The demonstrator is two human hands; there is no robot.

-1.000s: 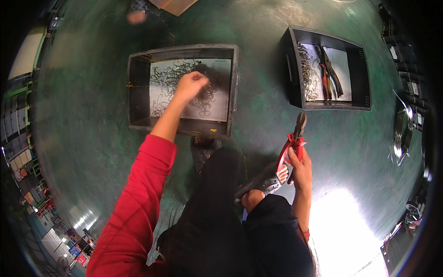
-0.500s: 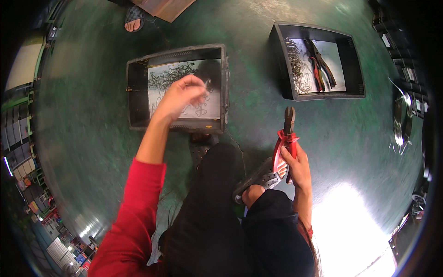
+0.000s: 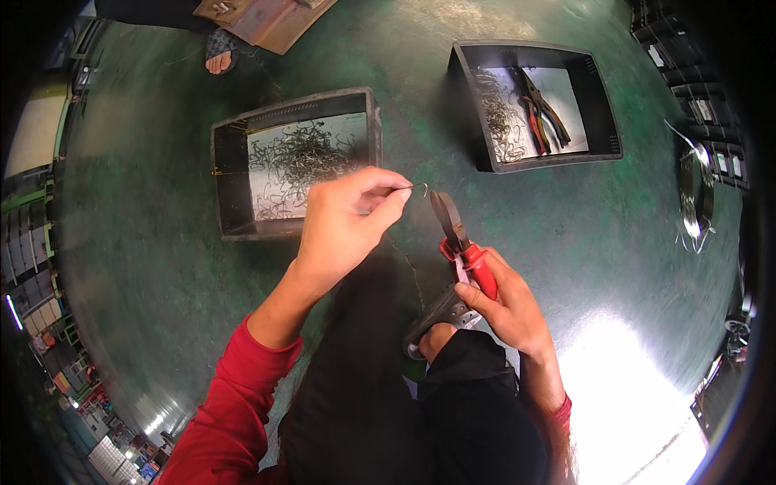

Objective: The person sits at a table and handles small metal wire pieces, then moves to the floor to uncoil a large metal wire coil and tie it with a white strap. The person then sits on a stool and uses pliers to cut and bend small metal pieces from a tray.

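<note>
Between thumb and forefinger, my left hand (image 3: 347, 222) pinches a small bent wire hook (image 3: 422, 187), its curved end sticking out to the right. My right hand (image 3: 509, 303) is wrapped round the red handles of the cutting pliers (image 3: 454, 226). Their dark jaws point up and sit just right of the hook, apart from it. Behind my left hand stands a black crate (image 3: 375, 133) with a pale lining, holding a heap of small bent wire pieces (image 3: 303, 153).
A second black crate (image 3: 540, 50) at the far right holds more wire pieces (image 3: 501, 121) and pliers (image 3: 540, 113). A coil of shiny wire (image 3: 695, 190) lies on the green floor at the right. Another person's foot (image 3: 218, 61) is near a brown board (image 3: 267, 24).
My left hand has come out of the left crate, moving right and nearer with the wire hook. My right hand has brought the pliers leftward, tilting the jaws toward it.
</note>
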